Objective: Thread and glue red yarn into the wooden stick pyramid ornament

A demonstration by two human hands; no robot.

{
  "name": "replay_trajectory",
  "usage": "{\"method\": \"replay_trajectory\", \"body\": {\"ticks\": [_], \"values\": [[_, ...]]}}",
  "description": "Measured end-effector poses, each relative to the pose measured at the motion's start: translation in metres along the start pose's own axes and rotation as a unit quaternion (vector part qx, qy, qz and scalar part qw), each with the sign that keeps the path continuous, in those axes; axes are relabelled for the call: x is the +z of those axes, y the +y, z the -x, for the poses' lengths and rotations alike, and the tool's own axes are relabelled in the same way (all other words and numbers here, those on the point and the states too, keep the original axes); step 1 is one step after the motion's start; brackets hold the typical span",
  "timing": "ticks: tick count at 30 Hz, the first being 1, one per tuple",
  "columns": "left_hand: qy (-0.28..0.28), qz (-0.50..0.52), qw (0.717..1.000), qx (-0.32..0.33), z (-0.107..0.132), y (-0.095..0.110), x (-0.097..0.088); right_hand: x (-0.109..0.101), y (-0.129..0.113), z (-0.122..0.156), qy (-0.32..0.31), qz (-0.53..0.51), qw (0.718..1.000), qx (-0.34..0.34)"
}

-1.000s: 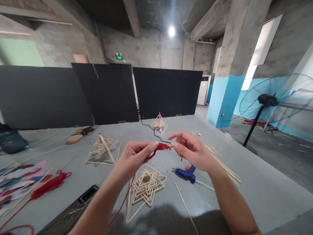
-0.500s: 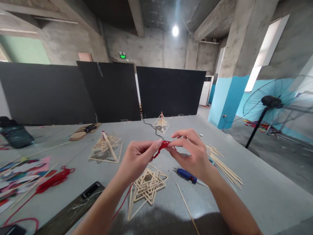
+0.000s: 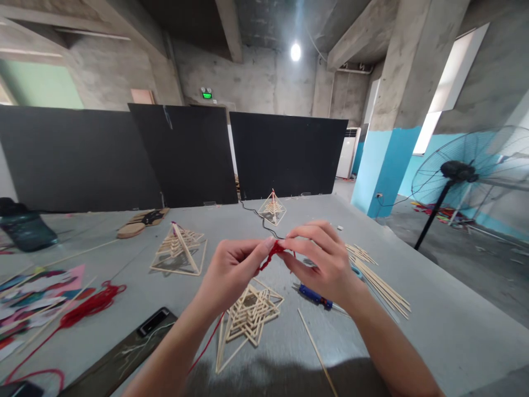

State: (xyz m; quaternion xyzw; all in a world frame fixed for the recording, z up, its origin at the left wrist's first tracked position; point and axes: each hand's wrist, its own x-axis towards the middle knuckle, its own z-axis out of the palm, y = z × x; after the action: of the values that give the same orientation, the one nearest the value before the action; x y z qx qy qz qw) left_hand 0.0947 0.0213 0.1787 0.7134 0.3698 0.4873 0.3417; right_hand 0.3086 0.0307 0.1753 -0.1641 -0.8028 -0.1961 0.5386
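Note:
Above the middle of the table, a small bunch of red yarn point(image 3: 274, 251) is pinched between my two hands. My left hand point(image 3: 242, 262) grips its left side between thumb and forefinger. Thumb and fingertips of my right hand point(image 3: 320, 253) close on the other side, with a short end hanging below. A red strand runs down past my left wrist. Beneath the hands lies a star-shaped frame of stacked wooden sticks point(image 3: 252, 314). The blue glue gun point(image 3: 314, 295) rests under my right hand, and a single stick point(image 3: 316, 350) lies nearer me.
Stick pyramids stand at the left point(image 3: 177, 251) and the back point(image 3: 273, 208). Loose sticks point(image 3: 384, 284) lie on the right. Leftward are a red yarn skein point(image 3: 91, 303), paper scraps point(image 3: 37, 303), a dark board point(image 3: 124, 350) and a bottle point(image 3: 27, 226). A fan point(image 3: 457, 172) stands beyond the table.
My right hand has shifted slightly, its fingers drawing closer together over the red yarn. The yarn bunch looks more compact. My left hand holds nearly the same place.

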Motion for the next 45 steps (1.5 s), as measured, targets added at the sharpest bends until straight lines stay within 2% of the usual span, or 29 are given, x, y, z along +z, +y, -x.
{"method": "replay_trajectory", "body": {"ticks": [7,11,16,19,22,26,31,37,39,42,45], "values": [[-0.018,-0.005,1.000,-0.020,-0.001,-0.001,-0.004,-0.001,-0.003,-0.001,-0.015,-0.068,0.995,0.071],[-0.028,-0.049,0.998,-0.004,0.001,0.005,-0.007,-0.007,-0.006,-0.003,-0.054,-0.147,0.976,0.151],[-0.026,-0.083,0.995,0.048,0.005,0.008,-0.008,-0.014,-0.006,-0.008,-0.114,-0.268,0.906,0.308],[-0.028,-0.078,0.996,0.041,0.007,0.004,-0.009,-0.016,-0.004,-0.008,-0.142,-0.317,0.858,0.378],[-0.002,-0.069,0.997,0.035,0.008,0.001,-0.011,-0.015,-0.004,-0.006,-0.162,-0.356,0.817,0.425],[0.025,-0.076,0.996,0.035,0.007,0.002,-0.012,-0.015,-0.005,-0.008,-0.153,-0.424,0.775,0.442],[0.035,-0.087,0.995,0.036,0.006,0.000,-0.014,-0.020,-0.004,-0.013,-0.156,-0.438,0.767,0.442],[0.057,-0.083,0.995,0.026,0.007,-0.001,-0.014,-0.020,0.001,-0.005,-0.172,-0.448,0.761,0.436],[0.055,-0.088,0.994,0.030,0.006,0.000,-0.015,-0.020,0.001,-0.004,-0.176,-0.422,0.776,0.434],[0.048,-0.103,0.993,0.045,0.005,0.001,-0.015,-0.020,-0.001,-0.007,-0.178,-0.346,0.813,0.434],[0.050,-0.110,0.991,0.061,0.004,0.002,-0.013,-0.019,-0.004,-0.010,-0.181,-0.319,0.828,0.425]]}}
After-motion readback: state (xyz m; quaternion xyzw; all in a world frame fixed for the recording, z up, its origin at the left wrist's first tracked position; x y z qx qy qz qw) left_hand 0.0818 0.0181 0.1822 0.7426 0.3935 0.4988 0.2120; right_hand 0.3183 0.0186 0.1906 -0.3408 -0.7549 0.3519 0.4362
